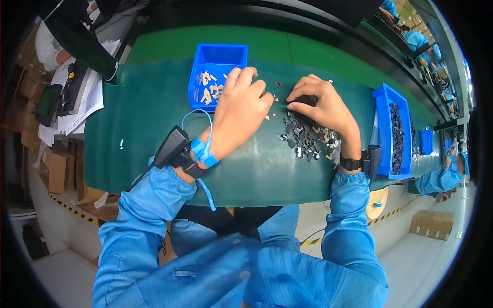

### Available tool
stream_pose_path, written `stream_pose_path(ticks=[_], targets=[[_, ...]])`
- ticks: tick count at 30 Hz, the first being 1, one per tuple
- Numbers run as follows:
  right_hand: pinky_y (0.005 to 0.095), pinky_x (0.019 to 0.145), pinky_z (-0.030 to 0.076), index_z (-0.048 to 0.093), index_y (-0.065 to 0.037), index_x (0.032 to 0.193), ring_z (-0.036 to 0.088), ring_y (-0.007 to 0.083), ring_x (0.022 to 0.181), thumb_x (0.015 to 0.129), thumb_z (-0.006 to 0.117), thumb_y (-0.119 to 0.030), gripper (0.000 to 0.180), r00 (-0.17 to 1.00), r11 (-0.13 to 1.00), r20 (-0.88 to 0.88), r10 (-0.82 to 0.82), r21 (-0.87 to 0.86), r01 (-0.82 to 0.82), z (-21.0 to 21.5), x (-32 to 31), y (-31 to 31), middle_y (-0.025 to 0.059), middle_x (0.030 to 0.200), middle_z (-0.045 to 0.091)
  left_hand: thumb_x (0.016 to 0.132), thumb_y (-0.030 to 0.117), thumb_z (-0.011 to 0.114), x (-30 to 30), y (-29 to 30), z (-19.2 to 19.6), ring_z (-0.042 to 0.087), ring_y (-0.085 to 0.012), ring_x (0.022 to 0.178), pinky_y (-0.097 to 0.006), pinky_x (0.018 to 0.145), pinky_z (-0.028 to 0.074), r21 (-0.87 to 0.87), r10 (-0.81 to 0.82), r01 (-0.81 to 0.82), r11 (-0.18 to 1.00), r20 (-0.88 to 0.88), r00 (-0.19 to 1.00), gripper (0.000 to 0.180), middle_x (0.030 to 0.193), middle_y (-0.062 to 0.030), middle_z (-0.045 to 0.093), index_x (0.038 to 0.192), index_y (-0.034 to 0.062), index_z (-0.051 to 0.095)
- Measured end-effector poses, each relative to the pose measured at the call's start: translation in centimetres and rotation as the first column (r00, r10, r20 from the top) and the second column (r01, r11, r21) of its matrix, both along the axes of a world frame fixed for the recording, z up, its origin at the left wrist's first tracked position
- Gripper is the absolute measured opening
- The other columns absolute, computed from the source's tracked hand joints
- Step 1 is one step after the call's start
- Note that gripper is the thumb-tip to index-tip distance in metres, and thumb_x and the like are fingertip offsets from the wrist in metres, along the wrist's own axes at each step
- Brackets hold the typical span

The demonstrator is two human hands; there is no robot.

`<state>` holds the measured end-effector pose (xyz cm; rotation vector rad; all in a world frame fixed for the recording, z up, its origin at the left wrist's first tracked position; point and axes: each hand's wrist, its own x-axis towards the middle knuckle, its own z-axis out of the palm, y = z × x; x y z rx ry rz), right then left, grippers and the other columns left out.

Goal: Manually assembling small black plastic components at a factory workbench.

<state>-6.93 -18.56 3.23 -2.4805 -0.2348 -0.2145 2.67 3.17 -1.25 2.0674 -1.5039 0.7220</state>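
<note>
A loose pile of small black plastic parts (pixel 303 134) lies on the green mat, with some pale and shiny bits at its right side. Over the pile's far end, my right hand (pixel 328 105) curves its thumb and fingers around a clump of the black parts. My left hand (pixel 239 115) hangs beside the blue bin (pixel 221 53), its fingers bent inward. Its fingertips are mostly hidden, and I cannot make out what is between them. Small beige pieces (pixel 209 92) lie inside that bin. A few tiny scraps are scattered between my hands.
A long blue bin (pixel 380 110) full of black parts stands at the right. Papers (pixel 87 105) and a dark device lie beyond the mat's left edge. A coiled blue cord (pixel 208 194) runs from my left wristband. Other people in blue sit along the bench at far right.
</note>
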Motion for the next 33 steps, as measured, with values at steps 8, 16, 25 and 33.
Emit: stream_pose_path(ticks=[8,16,25,33], targets=[[0.0426,0.085,0.048,0.072,-0.002,0.092,0.059,0.0327,0.090,0.075,0.083,-0.012,0.022,0.992,0.985,-0.013,0.127,-0.117,-0.127,-1.4,0.1,2.5,0.0115,0.091,0.065,0.075,0.005,0.067,0.1,-0.7,-0.7,0.057,-0.0346,0.113,-0.048,0.100,0.043,-0.070,0.002,-0.003,0.998,-0.013,1.000,0.020,0.094,-0.0069,0.065,0.094,0.0054,0.073],[0.0431,0.086,0.047,0.069,0.000,0.094,0.058,0.0342,0.091,0.078,0.079,-0.007,0.020,0.996,0.993,-0.045,0.071,-0.087,-0.075,-1.2,0.2,3.6,0.0142,0.091,0.065,0.073,0.003,0.069,0.1,-0.5,-0.9,0.057,-0.0361,0.114,-0.049,0.099,0.043,-0.108,-0.023,0.016,0.994,-0.067,0.997,0.018,0.095,-0.0080,0.064,0.091,0.0032,0.069],[0.0435,0.086,0.046,0.065,-0.001,0.094,0.056,0.0340,0.094,0.080,0.077,-0.006,0.018,0.997,0.993,-0.064,0.048,-0.105,-0.054,-1.4,0.0,3.7,0.0138,0.092,0.060,0.073,0.001,0.068,-0.4,-0.4,-0.6,0.057,-0.0365,0.116,-0.057,0.109,0.038,-0.130,-0.036,0.026,0.991,-0.074,0.997,0.012,0.093,-0.0083,0.063,0.084,0.0039,0.067],[0.0431,0.088,0.045,0.063,-0.002,0.091,0.055,0.0346,0.095,0.081,0.076,-0.005,0.016,0.992,0.996,-0.104,0.072,-0.054,-0.078,-1.4,0.4,3.3,0.0136,0.092,0.059,0.074,0.002,0.069,-0.5,-0.2,0.0,0.057,-0.0357,0.115,-0.056,0.107,0.039,-0.197,-0.052,0.032,0.980,-0.099,0.994,0.014,0.096,-0.0086,0.065,0.088,0.0027,0.068]])
